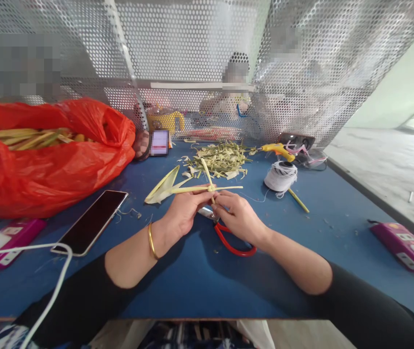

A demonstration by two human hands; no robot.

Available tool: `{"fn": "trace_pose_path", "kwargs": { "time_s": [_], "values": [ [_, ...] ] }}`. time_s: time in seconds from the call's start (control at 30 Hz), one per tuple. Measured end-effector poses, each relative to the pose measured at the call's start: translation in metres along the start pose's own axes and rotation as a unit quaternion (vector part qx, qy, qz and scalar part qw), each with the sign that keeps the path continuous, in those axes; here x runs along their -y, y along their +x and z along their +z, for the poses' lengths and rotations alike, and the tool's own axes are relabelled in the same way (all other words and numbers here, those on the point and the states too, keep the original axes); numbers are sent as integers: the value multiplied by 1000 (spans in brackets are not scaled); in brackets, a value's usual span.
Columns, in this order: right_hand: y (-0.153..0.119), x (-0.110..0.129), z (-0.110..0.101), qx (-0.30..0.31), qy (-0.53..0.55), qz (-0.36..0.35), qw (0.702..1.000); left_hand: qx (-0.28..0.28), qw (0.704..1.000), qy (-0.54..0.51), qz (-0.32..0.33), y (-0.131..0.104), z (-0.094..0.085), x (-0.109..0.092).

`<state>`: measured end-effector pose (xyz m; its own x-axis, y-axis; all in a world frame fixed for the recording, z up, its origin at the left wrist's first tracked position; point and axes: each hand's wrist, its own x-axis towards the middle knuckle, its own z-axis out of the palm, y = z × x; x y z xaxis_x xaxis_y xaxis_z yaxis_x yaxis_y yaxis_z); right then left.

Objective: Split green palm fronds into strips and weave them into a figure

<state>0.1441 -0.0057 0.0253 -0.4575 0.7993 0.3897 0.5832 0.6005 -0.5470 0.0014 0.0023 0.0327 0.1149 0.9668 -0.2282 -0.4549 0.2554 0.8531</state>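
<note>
Both hands meet at the middle of the blue table [265,295]. My left hand [185,211] pinches pale green plant strips [224,187] that cross at a small knot. My right hand [234,213] has its fingers closed on the lower end of the same strips. One strip points up, one to the right and one to the left. Beneath the hands lie scissors with red handles [234,249], their blades partly hidden. Just left of the strips is a folded pale leaf piece [163,186]. Behind the hands rests a heap of green plant scraps [221,159].
A red plastic bag [54,179] of stalks fills the left, near a black phone [92,223], white cable [59,286] and purple box [14,242]. At right are white thread [281,178], a yellow glue gun [279,150], glasses [310,157] and another purple box [406,247]. Perforated metal [192,43] stands behind.
</note>
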Motion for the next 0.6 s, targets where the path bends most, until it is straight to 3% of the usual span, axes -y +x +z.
{"fn": "trace_pose_path", "kwargs": {
  "time_s": [0.1, 0.2, 0.3, 0.4, 0.6],
  "values": [
    [0, 0, -2, 20, 3, -36, 999, -4, 1000, 3, 6, 0, -1, 1],
    [-2, 1, -6, 20, -85, -72, 994, -6, 1000, 11, -5, 0, -1, -2],
    [-4, 4, -13, -44, -232, -112, 965, -15, 999, 23, -37, 0, -1, -8],
    [-2, 2, -18, -119, -327, -106, 932, -20, 998, 33, -48, -1, -2, -13],
    [0, -8, -7, -57, -343, -111, 931, 0, 993, 110, -39, -2, -3, -7]
  ]
}}
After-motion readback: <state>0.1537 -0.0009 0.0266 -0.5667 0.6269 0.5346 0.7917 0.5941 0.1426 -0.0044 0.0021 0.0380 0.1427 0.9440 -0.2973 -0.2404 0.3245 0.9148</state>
